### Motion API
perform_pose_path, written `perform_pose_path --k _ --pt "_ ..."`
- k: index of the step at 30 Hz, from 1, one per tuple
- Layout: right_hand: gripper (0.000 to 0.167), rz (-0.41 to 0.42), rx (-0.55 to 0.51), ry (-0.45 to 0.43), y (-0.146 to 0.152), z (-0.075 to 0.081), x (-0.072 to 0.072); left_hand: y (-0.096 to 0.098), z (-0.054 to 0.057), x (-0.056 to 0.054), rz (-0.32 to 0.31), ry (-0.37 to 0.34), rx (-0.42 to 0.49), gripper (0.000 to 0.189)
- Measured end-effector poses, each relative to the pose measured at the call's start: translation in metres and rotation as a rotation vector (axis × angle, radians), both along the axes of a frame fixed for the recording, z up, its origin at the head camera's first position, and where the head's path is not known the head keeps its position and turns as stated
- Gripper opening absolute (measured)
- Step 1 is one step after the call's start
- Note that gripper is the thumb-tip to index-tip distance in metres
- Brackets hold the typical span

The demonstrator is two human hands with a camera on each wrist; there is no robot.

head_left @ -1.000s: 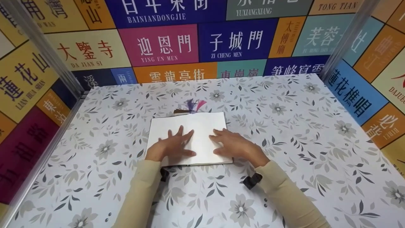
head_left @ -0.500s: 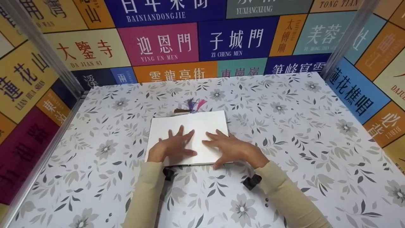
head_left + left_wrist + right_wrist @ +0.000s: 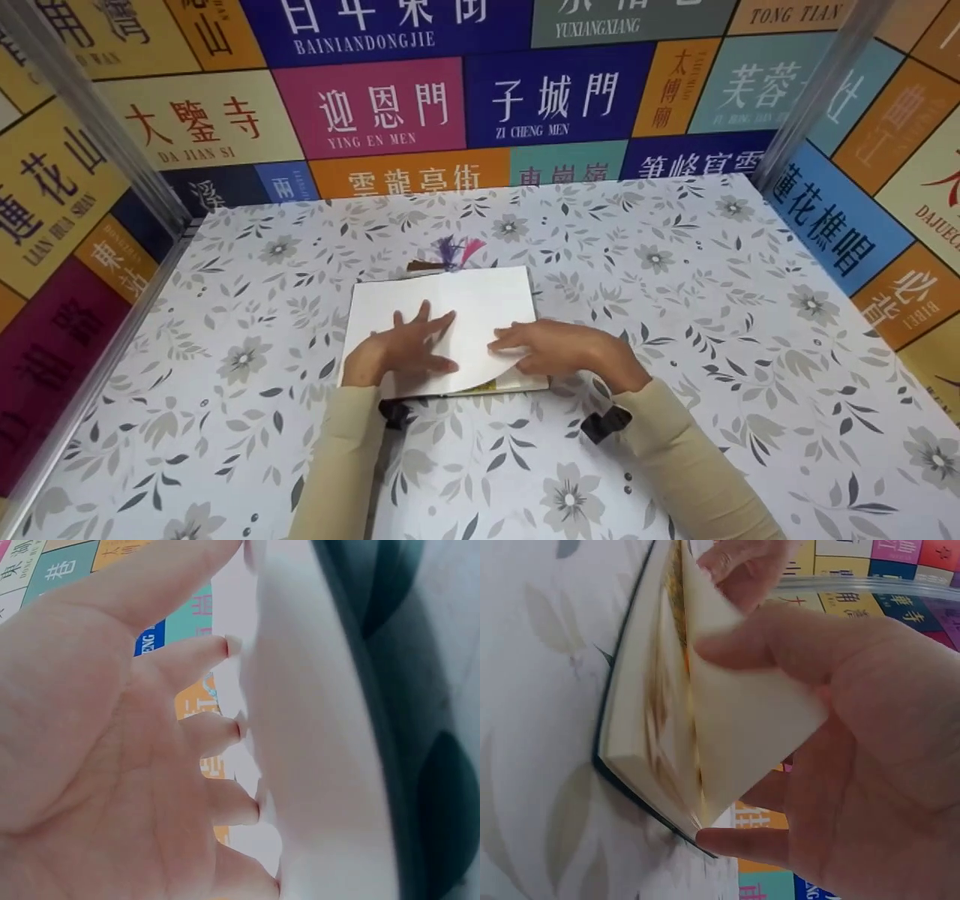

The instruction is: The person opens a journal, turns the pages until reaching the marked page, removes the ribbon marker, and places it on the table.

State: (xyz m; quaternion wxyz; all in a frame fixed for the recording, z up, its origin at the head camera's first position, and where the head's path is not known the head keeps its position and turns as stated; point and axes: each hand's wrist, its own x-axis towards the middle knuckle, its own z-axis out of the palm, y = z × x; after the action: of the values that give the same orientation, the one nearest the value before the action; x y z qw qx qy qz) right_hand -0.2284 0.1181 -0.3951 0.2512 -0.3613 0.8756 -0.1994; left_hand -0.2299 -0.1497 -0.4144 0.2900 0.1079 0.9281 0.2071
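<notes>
An open book (image 3: 405, 300) with blank white pages lies in the middle of the table. My left hand (image 3: 409, 349) rests on its left page, fingers spread; in the left wrist view the fingertips press the paper. At the right side, my right hand (image 3: 555, 349) holds a page (image 3: 742, 727) lifted at its near corner. The right wrist view shows the thumb on one face of that page and fingers on the other. Beneath it, a strip of yellowish print (image 3: 480, 387) shows. Purple, pink and brown tassels (image 3: 448, 251) stick out past the book's far edge.
A white tablecloth (image 3: 660, 300) with grey flowers and leaves covers the table. Panels (image 3: 367, 105) with coloured blocks and Chinese lettering stand behind and at both sides. Dark straps (image 3: 606, 424) sit at the wrists.
My right hand reached further left over the page, then drew its fingers in and raised the near right corner. My left hand has stayed on the left page.
</notes>
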Motion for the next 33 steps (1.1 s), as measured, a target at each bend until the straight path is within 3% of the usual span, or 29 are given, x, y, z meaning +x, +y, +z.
perform_pose_path --k 4,7,10,12,15,19,23,28,33 --pt "0.052 -0.046 -0.078 0.098 0.004 -0.001 -0.007 -0.001 0.000 0.001 0.000 0.004 0.008 0.092" --pt "0.062 -0.171 -0.158 0.153 0.008 -0.005 -0.012 -0.001 0.001 0.000 0.000 -0.005 0.041 0.094" --pt "0.078 -0.328 -0.268 0.141 0.012 -0.011 -0.019 0.001 0.002 0.000 -0.005 -0.014 0.060 0.096" --pt "0.083 -0.407 -0.352 0.104 0.013 -0.016 -0.022 0.001 0.002 0.000 -0.012 -0.015 0.063 0.097" --pt "0.078 -0.501 -0.469 0.013 0.014 -0.022 -0.026 0.001 0.002 0.000 -0.014 -0.014 0.075 0.097" --pt "0.066 -0.586 -0.620 -0.191 0.009 -0.024 -0.028 -0.002 0.002 0.000 -0.019 0.002 0.085 0.094" --pt "0.059 -0.643 -0.697 -0.368 0.003 -0.021 -0.028 -0.005 0.001 0.001 -0.018 0.026 0.082 0.090" --pt "0.060 -0.685 -0.714 -0.469 -0.002 -0.017 -0.027 -0.003 0.003 0.001 -0.004 0.038 0.094 0.089" --pt "0.054 -0.764 -0.721 -0.471 -0.003 -0.019 -0.024 0.003 0.004 0.004 0.005 0.040 0.085 0.083"
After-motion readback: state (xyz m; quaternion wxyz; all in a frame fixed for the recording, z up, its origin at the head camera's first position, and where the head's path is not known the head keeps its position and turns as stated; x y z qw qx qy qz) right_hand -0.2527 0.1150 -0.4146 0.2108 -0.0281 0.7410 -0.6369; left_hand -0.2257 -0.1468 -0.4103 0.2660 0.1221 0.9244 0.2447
